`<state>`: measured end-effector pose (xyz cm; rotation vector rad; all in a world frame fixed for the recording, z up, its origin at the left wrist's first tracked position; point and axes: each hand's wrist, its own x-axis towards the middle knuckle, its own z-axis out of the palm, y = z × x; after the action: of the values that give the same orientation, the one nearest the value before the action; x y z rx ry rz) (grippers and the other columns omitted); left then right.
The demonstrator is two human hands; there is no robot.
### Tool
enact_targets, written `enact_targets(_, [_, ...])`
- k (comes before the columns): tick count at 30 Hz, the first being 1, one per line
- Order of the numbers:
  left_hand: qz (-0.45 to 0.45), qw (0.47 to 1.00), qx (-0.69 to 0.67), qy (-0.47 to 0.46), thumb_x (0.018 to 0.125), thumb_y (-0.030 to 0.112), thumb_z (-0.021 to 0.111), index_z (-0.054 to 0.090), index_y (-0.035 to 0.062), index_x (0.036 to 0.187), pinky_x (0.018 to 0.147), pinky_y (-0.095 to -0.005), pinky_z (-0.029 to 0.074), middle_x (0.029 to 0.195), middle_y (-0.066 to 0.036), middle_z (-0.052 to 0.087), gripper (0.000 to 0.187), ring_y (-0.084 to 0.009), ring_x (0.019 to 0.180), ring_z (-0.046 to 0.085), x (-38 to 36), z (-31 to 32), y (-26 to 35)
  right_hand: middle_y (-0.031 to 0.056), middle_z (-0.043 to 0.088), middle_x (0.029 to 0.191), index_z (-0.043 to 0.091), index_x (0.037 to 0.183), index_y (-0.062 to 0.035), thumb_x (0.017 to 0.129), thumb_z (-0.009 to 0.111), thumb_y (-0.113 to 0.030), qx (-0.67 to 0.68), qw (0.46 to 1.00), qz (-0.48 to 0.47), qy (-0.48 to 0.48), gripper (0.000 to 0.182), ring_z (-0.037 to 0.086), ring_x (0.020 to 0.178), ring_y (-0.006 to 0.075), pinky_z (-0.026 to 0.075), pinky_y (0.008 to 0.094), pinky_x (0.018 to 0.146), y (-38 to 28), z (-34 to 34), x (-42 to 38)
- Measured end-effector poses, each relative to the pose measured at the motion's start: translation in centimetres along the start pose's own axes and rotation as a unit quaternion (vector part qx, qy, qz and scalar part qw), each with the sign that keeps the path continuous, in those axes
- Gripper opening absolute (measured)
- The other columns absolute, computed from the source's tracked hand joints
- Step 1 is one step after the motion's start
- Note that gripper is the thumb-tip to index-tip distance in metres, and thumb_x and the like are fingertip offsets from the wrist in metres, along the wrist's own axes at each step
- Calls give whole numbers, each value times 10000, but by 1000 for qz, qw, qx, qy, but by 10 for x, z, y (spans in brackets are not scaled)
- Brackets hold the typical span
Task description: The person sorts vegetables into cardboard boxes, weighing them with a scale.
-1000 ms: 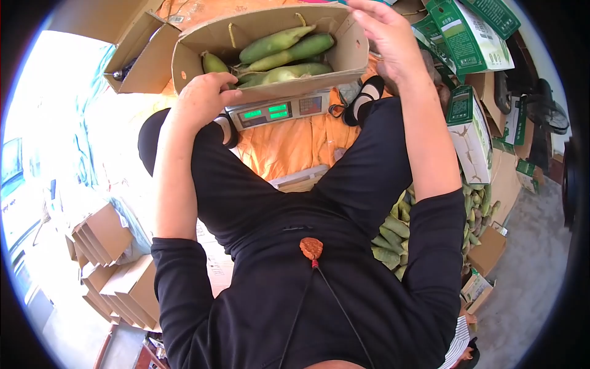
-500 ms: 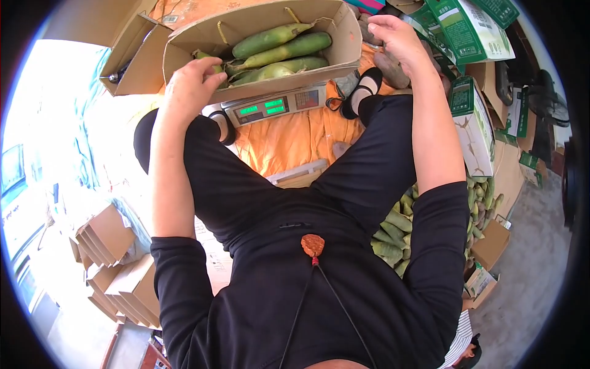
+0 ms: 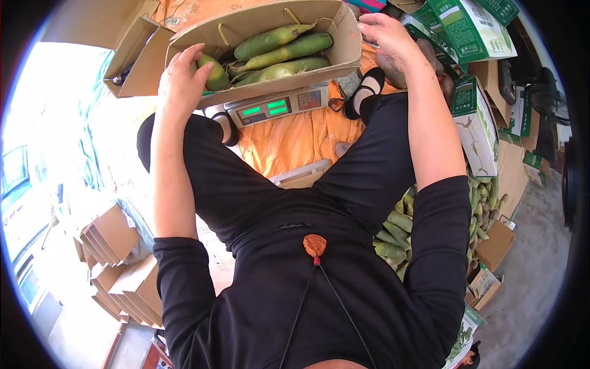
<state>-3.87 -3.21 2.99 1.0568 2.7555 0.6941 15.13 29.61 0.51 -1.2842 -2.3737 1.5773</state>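
Note:
A long open cardboard box rests on a digital scale with lit green numbers. Inside lie several long green radishes, and one more radish sits at the box's left end. My left hand is at that left end, thumb and fingers apart, overlapping the near corner. On the other side, my right hand has its fingers stretched toward the box's right end, fingertips right at the edge. Neither hand grips a radish.
More green radishes are heaped beside my right leg. Green-and-white printed cartons stand at the right. Folded cardboard boxes are stacked at the left. Orange sheeting covers the floor under the scale. Part of another person shows at the lower right.
My left hand has drawn back from inside the box toward its left corner, uncovering the radish there. My right hand has come slightly down and left, closer to the box's right end.

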Motion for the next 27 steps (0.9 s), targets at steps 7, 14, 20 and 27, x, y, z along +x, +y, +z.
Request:
enact_targets(7, [20, 999, 12, -42, 823, 205, 637, 587, 119, 1201, 889, -372, 459, 1115, -131, 629, 391, -289, 1046, 595, 1, 0, -4, 92, 631, 1008, 568, 1157, 30, 876, 596, -99, 188, 977, -97, 13, 310, 585, 886, 159, 466, 273, 779, -27, -12, -28])
enact_targets(14, [-3, 996, -21, -92, 839, 183, 620, 596, 131, 1207, 901, -344, 453, 1120, -114, 645, 373, -251, 1051, 608, 5, 1, -2, 33, 629, 958, 576, 1120, -15, 896, 595, -148, 216, 959, -177, 39, 261, 540, 776, 67, 417, 191, 660, -40, -82, -97])
enact_targets(20, [-28, 993, -12, -115, 878, 169, 601, 580, 81, 1227, 912, -313, 449, 1105, -138, 641, 361, -204, 1035, 601, 3, -3, 13, 24, 647, 1055, 594, 1174, -114, 890, 585, -287, 117, 986, -52, 107, 333, 588, 937, 107, 449, 251, 786, 94, -89, -110])
enact_targets(27, [-13, 993, -6, -119, 861, 216, 611, 586, 101, 1227, 898, -330, 448, 1110, -135, 646, 385, -229, 1031, 607, 7, 4, -5, 124, 680, 935, 659, 991, -14, 828, 639, -181, 86, 979, 122, 137, 234, 638, 863, 217, 496, 338, 784, 329, 24, -157])
